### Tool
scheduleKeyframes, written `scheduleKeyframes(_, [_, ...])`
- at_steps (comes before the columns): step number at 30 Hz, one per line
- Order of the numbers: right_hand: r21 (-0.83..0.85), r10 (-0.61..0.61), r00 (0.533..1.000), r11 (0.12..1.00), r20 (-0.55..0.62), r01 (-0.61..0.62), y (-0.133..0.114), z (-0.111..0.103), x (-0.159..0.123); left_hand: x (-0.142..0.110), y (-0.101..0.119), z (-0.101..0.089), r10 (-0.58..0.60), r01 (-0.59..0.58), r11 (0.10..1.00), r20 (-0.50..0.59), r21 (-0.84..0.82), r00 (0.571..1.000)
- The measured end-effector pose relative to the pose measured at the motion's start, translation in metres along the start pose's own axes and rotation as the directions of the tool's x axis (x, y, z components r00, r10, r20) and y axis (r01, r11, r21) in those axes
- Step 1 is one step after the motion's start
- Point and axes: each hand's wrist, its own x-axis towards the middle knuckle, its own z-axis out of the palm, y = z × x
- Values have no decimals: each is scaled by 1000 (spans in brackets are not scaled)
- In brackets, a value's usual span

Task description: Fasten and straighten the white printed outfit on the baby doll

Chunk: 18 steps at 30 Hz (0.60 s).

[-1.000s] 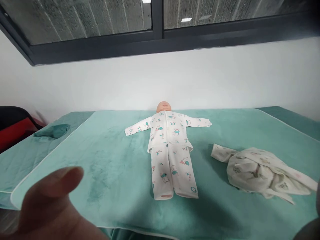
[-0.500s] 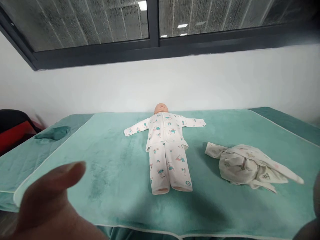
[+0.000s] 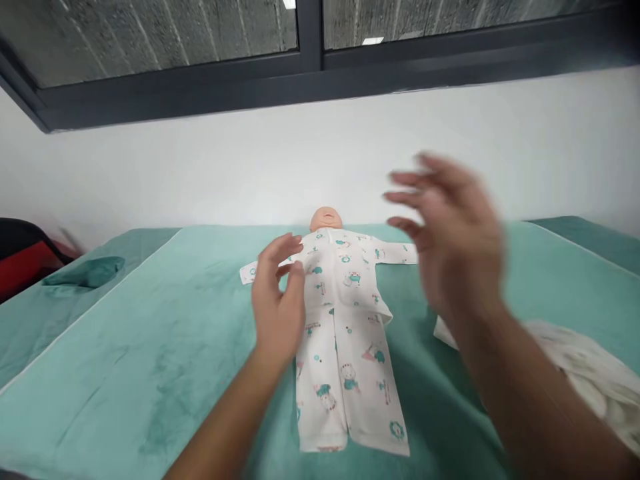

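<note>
A baby doll (image 3: 327,219) lies on its back, its head near the wall. White printed pajamas dress it: a long-sleeved top (image 3: 345,267) and trousers (image 3: 353,380), with both sleeves spread sideways. My left hand (image 3: 280,293) hovers over the doll's side at image left, fingers curved and apart, holding nothing. It hides part of that sleeve. My right hand (image 3: 457,233) is raised past the other sleeve's end, blurred by motion, with its fingers spread and nothing in them. Beneath my right forearm lies a bundled white printed cloth (image 3: 590,367), partly hidden.
A green padded cover (image 3: 175,320) spreads under the doll. Behind it rises a white wall (image 3: 200,167) with a dark-framed window (image 3: 313,80). At the far left sits a red and black object (image 3: 25,263), beside a fold in the green fabric (image 3: 85,272).
Both hands have come forward from the lower edges of the view to either side of the doll. The view has moved closer, and the bundled cloth now sits further right.
</note>
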Motion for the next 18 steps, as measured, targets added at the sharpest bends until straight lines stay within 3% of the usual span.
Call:
scheduleKeyframes(3, [-207, 250, 966, 950, 66, -232, 66, 33, 22, 41, -56, 27, -155, 140, 981, 112, 135, 981])
scheduleKeyframes(6, [-498, 357, 929, 825, 96, -266, 128, 61, 36, 73, -102, 50, -189, 152, 967, 174, 206, 967])
scheduleKeyframes(8, [-576, 411, 906, 768, 105, -281, 154, 69, 39, 86, -124, 60, -207, 148, 957, 232, 248, 950])
scheduleKeyframes(12, [-513, 420, 894, 807, 154, -291, 171, 67, 36, 96, -146, 65, -160, 57, 961, 372, 271, 914])
scheduleKeyframes(18, [-426, 344, 911, 877, 229, -224, 180, 65, 38, 95, -143, 61, -138, -3, 955, 453, 297, 881])
